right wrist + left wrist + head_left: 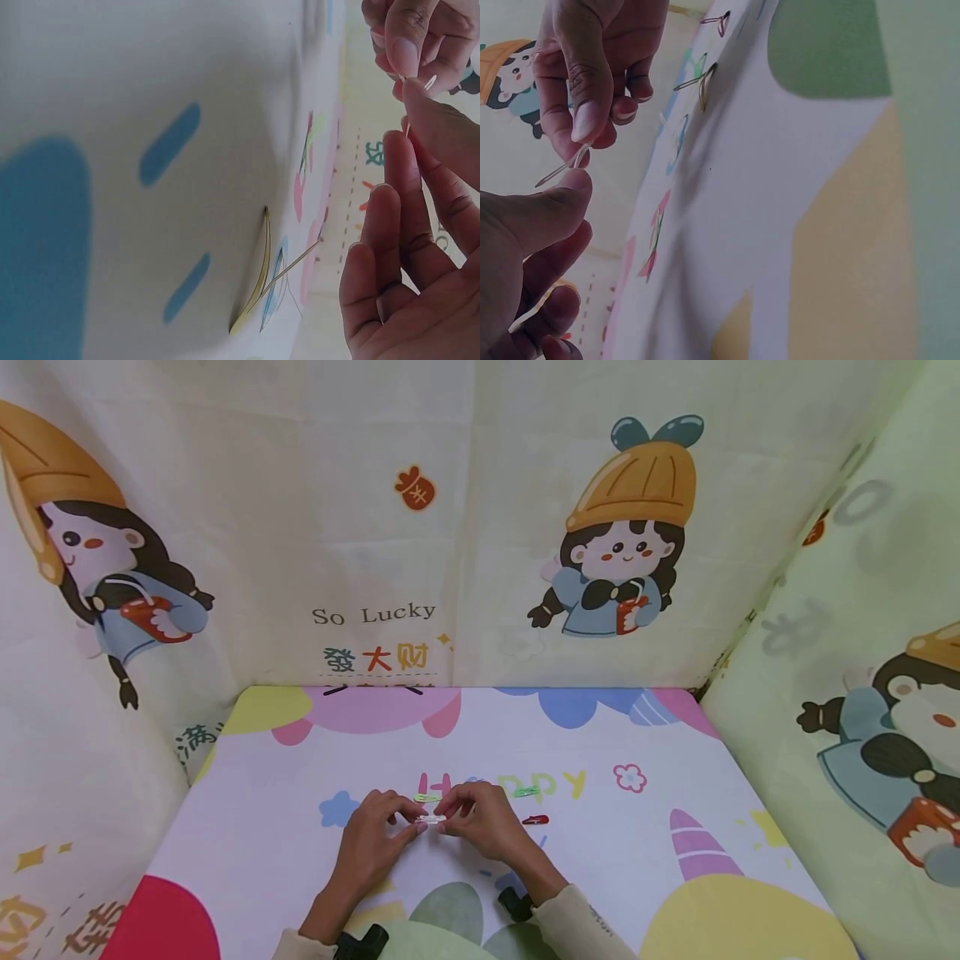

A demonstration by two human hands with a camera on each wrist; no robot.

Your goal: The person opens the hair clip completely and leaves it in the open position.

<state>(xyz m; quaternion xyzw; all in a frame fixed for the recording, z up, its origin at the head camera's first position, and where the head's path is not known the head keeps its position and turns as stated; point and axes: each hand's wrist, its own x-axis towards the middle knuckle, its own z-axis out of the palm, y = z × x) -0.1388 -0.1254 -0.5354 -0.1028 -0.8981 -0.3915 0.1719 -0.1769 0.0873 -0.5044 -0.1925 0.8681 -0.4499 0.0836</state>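
Note:
A pale snap hair clip (431, 819) is held up between both hands over the table, its two prongs spread apart in the left wrist view. My left hand (372, 837) pinches one end between thumb and index finger. At the other end, the thumb and fingertips of my right hand (486, 823) pinch it as well. Just beyond the hands lies a yellow-green hair clip (427, 798). To the right of my right hand are a green hair clip (527, 792) and a red hair clip (536, 820), which stands opened in the right wrist view.
A white tabletop (585, 860) printed with coloured cartoon shapes and letters spreads under the hands. Cream cloth walls (495, 527) with printed cartoon figures enclose it at the back and both sides. Black wrist mounts (363, 943) sit at the sleeves.

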